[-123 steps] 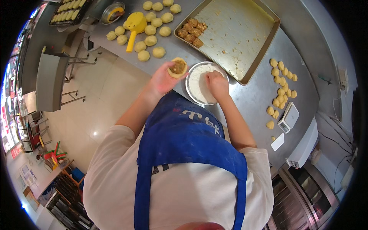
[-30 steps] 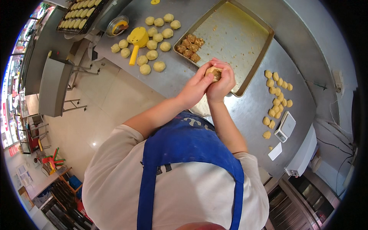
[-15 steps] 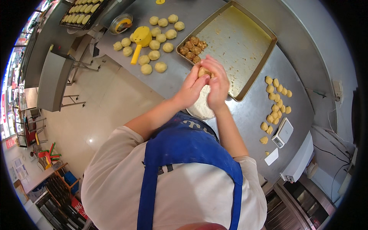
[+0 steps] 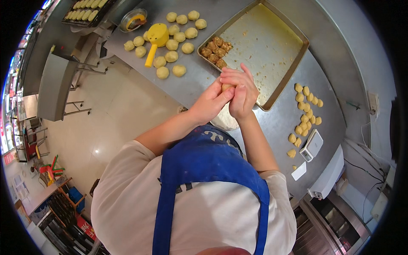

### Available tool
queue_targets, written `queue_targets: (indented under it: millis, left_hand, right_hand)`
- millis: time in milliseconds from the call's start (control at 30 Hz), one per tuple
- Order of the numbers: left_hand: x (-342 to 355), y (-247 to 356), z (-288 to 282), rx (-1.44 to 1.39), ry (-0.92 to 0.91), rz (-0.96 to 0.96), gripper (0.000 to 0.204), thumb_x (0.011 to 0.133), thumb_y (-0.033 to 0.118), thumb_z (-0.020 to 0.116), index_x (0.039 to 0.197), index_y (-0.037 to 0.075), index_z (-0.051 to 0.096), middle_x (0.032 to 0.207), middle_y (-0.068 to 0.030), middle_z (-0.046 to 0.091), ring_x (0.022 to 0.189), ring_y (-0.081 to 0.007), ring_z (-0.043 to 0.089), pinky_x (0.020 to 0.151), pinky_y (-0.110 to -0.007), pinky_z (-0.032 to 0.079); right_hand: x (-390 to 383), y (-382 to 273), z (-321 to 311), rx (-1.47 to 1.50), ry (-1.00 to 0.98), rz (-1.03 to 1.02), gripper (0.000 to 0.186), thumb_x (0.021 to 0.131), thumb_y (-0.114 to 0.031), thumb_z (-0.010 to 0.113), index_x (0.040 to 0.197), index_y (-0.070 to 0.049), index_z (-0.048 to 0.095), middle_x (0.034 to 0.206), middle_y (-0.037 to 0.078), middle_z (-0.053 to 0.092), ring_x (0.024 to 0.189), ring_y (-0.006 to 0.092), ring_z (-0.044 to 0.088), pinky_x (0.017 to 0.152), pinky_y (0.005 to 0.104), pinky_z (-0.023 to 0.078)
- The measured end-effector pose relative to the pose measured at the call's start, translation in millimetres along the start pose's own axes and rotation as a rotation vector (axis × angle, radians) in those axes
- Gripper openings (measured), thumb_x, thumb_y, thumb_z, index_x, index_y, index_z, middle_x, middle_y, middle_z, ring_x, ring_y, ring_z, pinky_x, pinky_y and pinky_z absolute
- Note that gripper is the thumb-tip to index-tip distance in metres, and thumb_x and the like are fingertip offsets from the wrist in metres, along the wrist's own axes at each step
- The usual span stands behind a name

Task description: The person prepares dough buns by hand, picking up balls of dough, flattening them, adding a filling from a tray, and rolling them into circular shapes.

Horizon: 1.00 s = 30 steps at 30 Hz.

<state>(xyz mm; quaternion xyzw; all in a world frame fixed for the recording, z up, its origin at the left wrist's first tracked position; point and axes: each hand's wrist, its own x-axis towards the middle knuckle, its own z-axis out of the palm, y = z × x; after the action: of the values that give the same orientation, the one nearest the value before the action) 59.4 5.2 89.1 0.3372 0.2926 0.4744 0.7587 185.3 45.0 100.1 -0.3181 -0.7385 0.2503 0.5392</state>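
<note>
Snugly together, left hand (image 4: 210,102) and right hand (image 4: 241,94) in cupped grip around dough (image 4: 226,87).

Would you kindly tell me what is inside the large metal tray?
Inside the tray, brown balls cluster at the left corner, with crumbs scattered about. The right hand covers part of the near side, so what lies beneath cannot be seen.

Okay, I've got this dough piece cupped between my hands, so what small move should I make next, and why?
I'd probably lift the right hand slightly off the dough piece to check it: that hand and the left hand hide most of it, so whether it is closed and round doesn't show.
</note>
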Motion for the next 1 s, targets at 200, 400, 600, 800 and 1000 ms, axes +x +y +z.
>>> queue_targets:
  millis: [200,400,600,800,1000]
  left_hand:
    - [13.3,32.8,-39.8,-0.690,0.076,-0.264,0.047,0.101,0.044,0.034,0.128,0.007,0.047,0.125,-0.0108,0.055,0.117,-0.0229,0.053,0.102,-0.039,0.043]
    - [23.1,12.7,-87.6,-0.504,0.416,-0.291,0.042,0.102,0.040,0.034,0.125,0.010,0.050,0.125,-0.0087,0.056,0.112,-0.0204,0.056,0.096,-0.037,0.047]
    - [40.5,33.1,-128.7,-0.407,0.334,-0.288,0.037,0.103,0.037,0.034,0.127,0.015,0.051,0.124,-0.0054,0.056,0.110,-0.0182,0.057,0.094,-0.036,0.048]
    - [88.8,79.2,-230.7,0.006,0.247,-0.374,0.027,0.098,0.032,0.046,0.106,0.010,0.060,0.106,-0.0051,0.063,0.100,-0.0164,0.059,0.079,-0.033,0.051]
    - [190.8,167.9,-382.6,1.480,0.627,0.242,0.046,0.092,0.041,0.052,0.118,0.004,0.060,0.124,-0.0191,0.058,0.120,-0.0348,0.050,0.101,-0.038,0.038]
  right_hand:
    - [-3.2,-1.6,47.4,-0.208,-0.110,0.032,0.051,0.099,-0.041,0.031,0.108,-0.003,0.064,0.116,0.012,0.063,0.121,0.0309,0.051,0.111,0.0556,0.016]
    - [-5.2,39.8,80.3,-0.319,-0.328,-0.085,0.039,0.082,-0.019,0.061,0.121,-0.016,0.062,0.136,0.006,0.053,0.133,0.0310,0.040,0.112,0.0560,0.013]
    - [1.2,52.8,126.6,-0.190,-0.254,0.150,0.039,0.085,-0.017,0.056,0.124,-0.019,0.062,0.143,0.013,0.044,0.134,0.0337,0.038,0.112,0.0537,0.019]
    - [-10.9,57.0,139.8,-0.067,-0.100,0.532,0.061,0.089,-0.020,0.047,0.143,0.003,0.032,0.151,0.026,0.024,0.140,0.0405,0.024,0.113,0.0508,0.017]
    - [-145.1,37.0,63.9,-0.891,-0.285,0.593,0.055,0.085,-0.024,0.058,0.133,-0.001,0.047,0.136,0.018,0.050,0.129,0.0299,0.044,0.110,0.0494,0.026]
